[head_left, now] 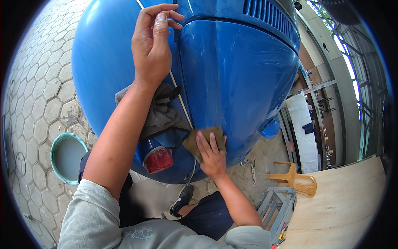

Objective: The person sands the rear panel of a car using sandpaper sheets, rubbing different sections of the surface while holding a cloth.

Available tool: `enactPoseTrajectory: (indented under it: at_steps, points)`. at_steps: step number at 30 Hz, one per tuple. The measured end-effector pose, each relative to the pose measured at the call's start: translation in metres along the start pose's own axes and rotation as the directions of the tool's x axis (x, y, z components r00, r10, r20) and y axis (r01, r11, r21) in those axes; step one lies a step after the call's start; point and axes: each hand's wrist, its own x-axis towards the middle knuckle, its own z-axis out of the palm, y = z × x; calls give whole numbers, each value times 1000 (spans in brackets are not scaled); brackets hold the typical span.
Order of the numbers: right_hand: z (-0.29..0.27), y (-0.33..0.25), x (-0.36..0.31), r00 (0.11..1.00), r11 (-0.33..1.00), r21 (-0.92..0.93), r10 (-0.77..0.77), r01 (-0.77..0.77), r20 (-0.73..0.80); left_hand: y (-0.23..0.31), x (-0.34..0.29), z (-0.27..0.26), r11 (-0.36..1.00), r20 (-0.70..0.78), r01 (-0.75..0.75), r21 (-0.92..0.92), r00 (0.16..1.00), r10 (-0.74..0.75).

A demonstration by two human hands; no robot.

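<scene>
My right hand (212, 155) lies over an olive-brown square pad (191, 145), pressing it against the lower edge of a blue car's rear lid (244, 79). Whether the pad is cloth or abrasive sheet I cannot tell. Higher up, my left hand (154, 43) is raised over the body seam, fingers loosely bent and apart from the thumb, with nothing visible in them. A thin pale cord (181, 101) runs down the seam, passing behind that hand. Beside my left forearm, a crumpled grey towel (163, 110) rests on the fender above a red tail light (158, 160).
A green-rimmed bucket of cloudy water (69, 155) stands on hexagonal pavers at left. To the right are an orange plastic chair (296, 180), a grey metal frame (277, 207) and a plywood sheet (336, 211). Shelving with small containers (328, 153) lies beyond.
</scene>
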Motion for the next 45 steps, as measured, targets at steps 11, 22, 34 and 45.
enactPoseTrajectory:
  at_steps: [11, 22, 34, 45]
  points:
    - [-49, 1, 105, 986, 988, -15, -155, 154, -61, 1, 3, 1, 1000, -3, 26, -16, 1000, -26]
    - [-11, 37, -25, 990, 992, 14, -125, 124, 63, 0, -3, -1, 999, 12, 38, -38, 999, -37]
    - [-93, 18, 204, 896, 991, 51, -89, 123, -436, -2, 7, -16, 986, 60, -25, 163, 998, 15]
    - [18, 9, 8, 944, 976, 205, 134, -73, -303, 4, -5, -5, 993, 69, -10, 121, 998, 2]
